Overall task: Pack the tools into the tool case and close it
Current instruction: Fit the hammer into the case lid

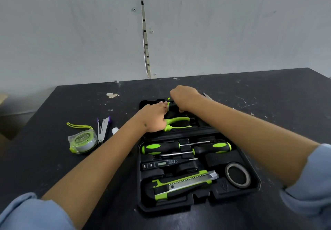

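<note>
hands, right (184, 96) and left (155, 117), each grip clenched on a ribbed black-green handle (172, 104) over the moulded plastic case (254, 174).

In front of me the black table (53, 158), scuffed and chipped pale at one spot (112, 95), meets a grey wall (71, 32) with a vertical seam (146, 38), while a purple stapler (103, 128) lies just beside a small white cap (115, 130).

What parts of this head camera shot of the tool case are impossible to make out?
- Black ribbed tool handle, head view: both hands cover its ends; tool type unclear.
- Green-handled pliers: left hand hides the jaws.
- Small white object beside the stapler: left forearm cuts it off.
</note>
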